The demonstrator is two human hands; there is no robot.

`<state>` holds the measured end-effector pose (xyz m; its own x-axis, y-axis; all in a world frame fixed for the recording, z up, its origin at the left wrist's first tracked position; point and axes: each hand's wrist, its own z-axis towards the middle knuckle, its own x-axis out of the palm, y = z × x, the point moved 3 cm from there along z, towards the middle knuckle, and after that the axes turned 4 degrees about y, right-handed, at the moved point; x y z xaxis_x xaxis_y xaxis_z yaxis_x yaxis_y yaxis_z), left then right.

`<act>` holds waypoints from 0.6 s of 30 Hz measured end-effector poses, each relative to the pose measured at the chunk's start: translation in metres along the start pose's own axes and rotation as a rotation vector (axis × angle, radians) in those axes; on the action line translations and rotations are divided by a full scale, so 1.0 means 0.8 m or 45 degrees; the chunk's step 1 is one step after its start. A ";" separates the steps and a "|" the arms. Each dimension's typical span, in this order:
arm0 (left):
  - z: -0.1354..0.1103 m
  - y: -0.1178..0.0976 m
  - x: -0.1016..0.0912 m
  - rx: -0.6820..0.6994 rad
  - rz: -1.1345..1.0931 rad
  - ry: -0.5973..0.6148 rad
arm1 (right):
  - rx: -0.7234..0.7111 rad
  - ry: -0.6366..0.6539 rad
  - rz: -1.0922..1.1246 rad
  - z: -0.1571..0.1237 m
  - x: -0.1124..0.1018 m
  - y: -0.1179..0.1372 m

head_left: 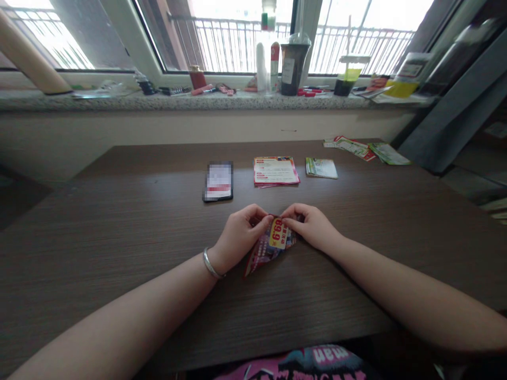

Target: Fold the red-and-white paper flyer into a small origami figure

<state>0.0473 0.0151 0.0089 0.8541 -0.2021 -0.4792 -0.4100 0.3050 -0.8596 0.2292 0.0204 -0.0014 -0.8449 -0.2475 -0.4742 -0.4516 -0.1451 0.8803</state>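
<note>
Flyer (270,244) lies folded on the table (119,237); left hand (237,237) at nine o'clock and right hand (311,226) at three o'clock pinch its top edge, fingers curled, forearms converging.

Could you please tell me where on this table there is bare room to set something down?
The table is bare left of the phone and left hand, and right of the right hand, nearer than the small cards. The middle is crowded: both hands pinch a folded flyer, with a flyer stack behind. The windowsill is cluttered.
</note>
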 end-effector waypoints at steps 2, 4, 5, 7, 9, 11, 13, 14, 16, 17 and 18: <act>0.000 0.000 -0.001 0.013 0.006 -0.001 | -0.002 -0.012 0.008 0.000 0.000 0.001; -0.001 0.000 -0.001 0.023 -0.015 0.011 | -0.002 -0.030 0.013 -0.001 0.000 0.000; -0.001 0.000 0.000 0.023 -0.043 0.021 | 0.000 -0.048 0.021 -0.001 -0.001 -0.001; -0.002 0.001 0.001 0.015 -0.107 0.051 | -0.004 -0.102 0.058 0.000 -0.002 -0.003; -0.003 0.002 0.002 0.008 -0.141 0.069 | -0.011 -0.157 0.120 0.001 -0.004 -0.007; -0.004 0.004 0.003 0.010 -0.107 0.057 | -0.022 -0.178 0.183 0.002 -0.004 -0.010; -0.004 0.007 0.001 0.019 -0.008 0.029 | -0.026 -0.169 0.223 0.002 -0.003 -0.011; -0.004 0.009 0.000 0.021 0.051 0.015 | -0.026 -0.161 0.236 0.001 -0.002 -0.011; -0.004 0.011 -0.003 0.026 0.158 -0.010 | -0.008 -0.140 0.257 0.000 -0.001 -0.011; -0.003 0.012 -0.004 0.029 0.189 -0.021 | 0.011 -0.125 0.269 -0.001 -0.001 -0.010; -0.003 0.012 -0.006 0.033 0.205 -0.034 | 0.031 -0.109 0.289 -0.002 0.000 -0.010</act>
<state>0.0386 0.0171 0.0025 0.7862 -0.1241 -0.6054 -0.5345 0.3552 -0.7669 0.2329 0.0203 -0.0083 -0.9463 -0.1885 -0.2627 -0.2536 -0.0714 0.9647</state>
